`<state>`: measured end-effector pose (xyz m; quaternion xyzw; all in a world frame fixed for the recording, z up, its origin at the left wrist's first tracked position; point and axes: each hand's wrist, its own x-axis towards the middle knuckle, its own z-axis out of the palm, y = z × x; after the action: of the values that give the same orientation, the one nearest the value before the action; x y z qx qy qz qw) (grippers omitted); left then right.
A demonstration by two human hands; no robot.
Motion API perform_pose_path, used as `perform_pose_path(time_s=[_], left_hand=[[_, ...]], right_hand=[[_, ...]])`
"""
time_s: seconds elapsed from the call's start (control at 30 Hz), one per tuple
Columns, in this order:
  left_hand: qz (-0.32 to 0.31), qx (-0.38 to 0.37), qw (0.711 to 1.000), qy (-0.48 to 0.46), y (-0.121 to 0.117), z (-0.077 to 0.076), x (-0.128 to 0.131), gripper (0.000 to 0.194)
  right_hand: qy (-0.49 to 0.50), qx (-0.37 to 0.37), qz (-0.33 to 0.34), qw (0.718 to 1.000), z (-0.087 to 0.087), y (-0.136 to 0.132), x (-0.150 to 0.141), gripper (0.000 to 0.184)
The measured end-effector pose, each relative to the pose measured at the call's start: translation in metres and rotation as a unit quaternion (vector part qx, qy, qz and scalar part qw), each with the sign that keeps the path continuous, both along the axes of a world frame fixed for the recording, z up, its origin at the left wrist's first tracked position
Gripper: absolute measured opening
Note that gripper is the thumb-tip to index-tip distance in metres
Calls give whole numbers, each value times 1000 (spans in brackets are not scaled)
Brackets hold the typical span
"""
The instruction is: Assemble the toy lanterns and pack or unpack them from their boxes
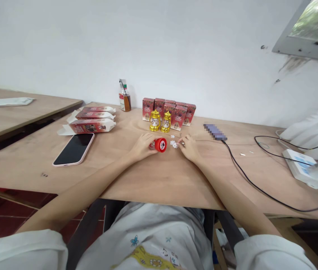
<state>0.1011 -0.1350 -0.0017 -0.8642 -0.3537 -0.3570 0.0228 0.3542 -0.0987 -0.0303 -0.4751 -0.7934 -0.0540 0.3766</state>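
Observation:
My left hand (143, 147) is closed around a small red lantern (152, 145), which lies tipped so that its round red base, with a dark-and-white disc on it, faces me. On the tabletop just right of the lantern is a little pile of small white pieces (173, 144). My right hand (188, 147) rests at the pile's right edge, fingers bent and thumb and forefinger drawn together; whatever is between the fingertips is too small to make out. Two gold lanterns (155, 120) stand upright beyond my hands, in front of several red boxes (179, 117).
Opened red cartons (91, 126) and a phone (74, 149) lie at left. A bottle of brown liquid (125, 101) stands by the wall. To the right are a blurred-out phone (215, 132), its black cable (240, 170) and a white power strip (308, 170).

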Motion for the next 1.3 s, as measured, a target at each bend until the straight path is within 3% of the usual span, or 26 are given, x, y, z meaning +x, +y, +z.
perform_pose_path(time_s=[0.13,0.27,0.4,1.3], left_hand=[[20,9,999,28,-2,1,0,44],[12,21,998,53,-6,4,1,41],[13,25,998,64,-6,5,2,41],[-35,73,985,151,-9,6,0,40]], right_hand=[[15,64,22,998,8,-14,-10,15],[22,123,121,985,21,-36,-26,13],[-25,131,185,974,23,-47,-38,13],[-114,198,241,943,26,-49,-37,15]])
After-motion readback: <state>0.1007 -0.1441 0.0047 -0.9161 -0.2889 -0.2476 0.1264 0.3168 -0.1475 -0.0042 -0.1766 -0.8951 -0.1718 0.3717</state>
